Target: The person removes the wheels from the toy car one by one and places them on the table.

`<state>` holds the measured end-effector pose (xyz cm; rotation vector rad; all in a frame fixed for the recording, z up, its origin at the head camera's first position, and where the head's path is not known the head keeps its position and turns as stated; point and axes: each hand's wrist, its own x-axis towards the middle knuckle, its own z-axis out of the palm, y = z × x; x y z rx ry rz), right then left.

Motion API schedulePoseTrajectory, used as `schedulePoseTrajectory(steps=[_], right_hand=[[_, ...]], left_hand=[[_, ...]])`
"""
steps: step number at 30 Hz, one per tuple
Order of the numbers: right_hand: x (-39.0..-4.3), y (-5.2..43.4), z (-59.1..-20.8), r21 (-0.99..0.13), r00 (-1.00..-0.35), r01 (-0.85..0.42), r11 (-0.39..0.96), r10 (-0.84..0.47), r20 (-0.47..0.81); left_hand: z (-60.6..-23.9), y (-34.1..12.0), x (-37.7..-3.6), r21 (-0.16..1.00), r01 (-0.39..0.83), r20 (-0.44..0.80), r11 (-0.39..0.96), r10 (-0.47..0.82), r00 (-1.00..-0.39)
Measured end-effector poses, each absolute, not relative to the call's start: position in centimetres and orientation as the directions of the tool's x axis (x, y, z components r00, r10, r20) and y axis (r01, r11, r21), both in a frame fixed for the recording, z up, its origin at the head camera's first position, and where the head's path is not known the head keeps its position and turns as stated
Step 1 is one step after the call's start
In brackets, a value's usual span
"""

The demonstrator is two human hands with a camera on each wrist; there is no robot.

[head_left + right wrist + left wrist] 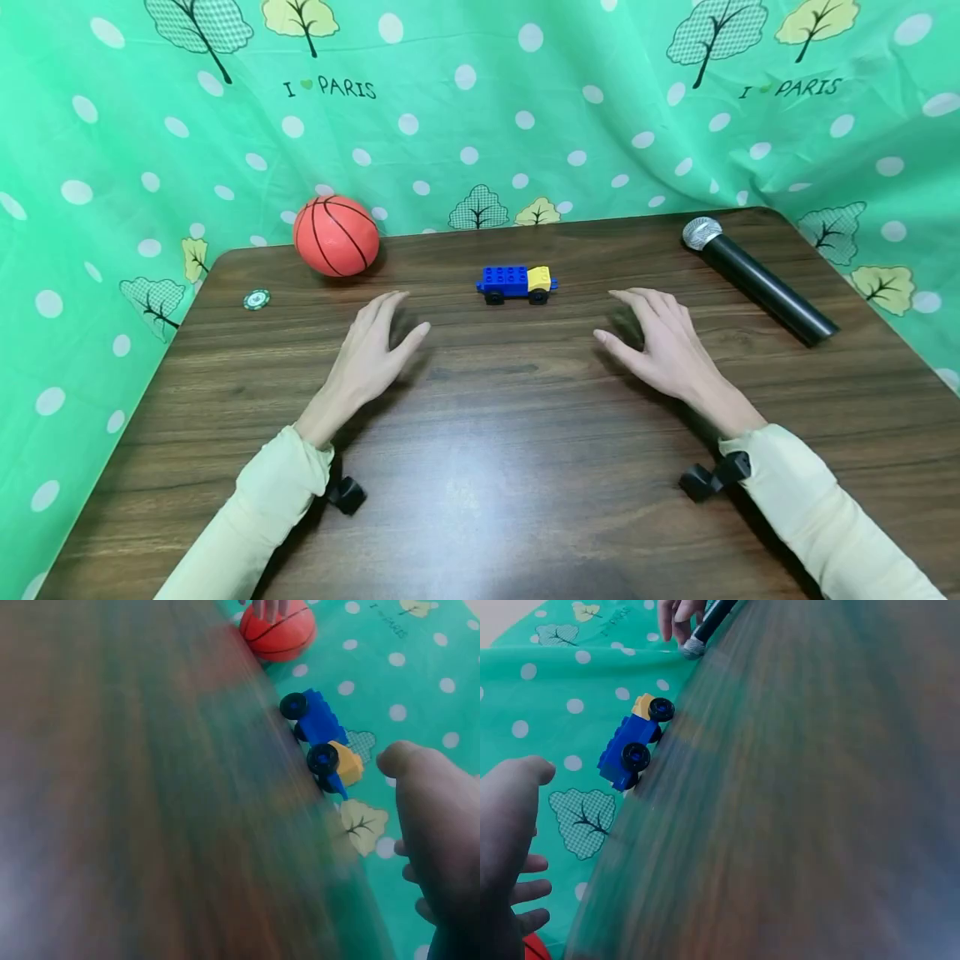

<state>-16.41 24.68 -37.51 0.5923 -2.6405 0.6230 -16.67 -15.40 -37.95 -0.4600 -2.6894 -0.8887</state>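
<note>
My left hand [369, 350] is over the left half of the table with its thumb spread from the fingers and nothing held. On the other side my right hand [660, 346] is held the same way, also holding nothing. Between and beyond them stands a blue and yellow toy truck [516, 284] with black wheels; neither hand touches it. It shows from the side in the left wrist view and the right wrist view too. A red basketball [336, 236] sits beyond my left hand, and a black microphone [765, 283] with a silver head lies right of my right hand.
A small green and white poker chip [257, 299] lies at the far left of the brown wooden table [480, 417]. Green dotted cloth [465, 125] hangs behind the table's back edge and along the left and right sides. Each wrist wears a small black camera.
</note>
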Motion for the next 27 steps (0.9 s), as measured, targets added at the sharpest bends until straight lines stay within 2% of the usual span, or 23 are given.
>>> schedulePoseTrajectory(steps=[5, 9, 16, 27], right_hand=[[-18.1, 23.2, -37.9, -0.487, -0.862, -0.473, 0.735, -0.273, 0.426], [-19.2, 22.1, -38.1, -0.548, -0.860, -0.486, 0.681, -0.261, 0.438], [-20.8, 20.7, -38.3, -0.596, -0.855, -0.501, 0.628, -0.254, 0.452], [-22.4, 19.1, -38.5, -0.625, -0.853, -0.514, 0.587, -0.270, 0.448]], left_hand=[[-38.1, -13.7, -18.4, 0.638, 0.396, 0.361, 0.661, 0.198, -0.911], [-38.3, -12.6, -19.6, 0.709, 0.416, 0.376, 0.570, 0.194, -0.906], [-38.6, -10.9, -21.2, 0.761, 0.431, 0.380, 0.485, 0.205, -0.902], [-38.9, -9.2, -23.1, 0.782, 0.453, 0.379, 0.428, 0.249, -0.891]])
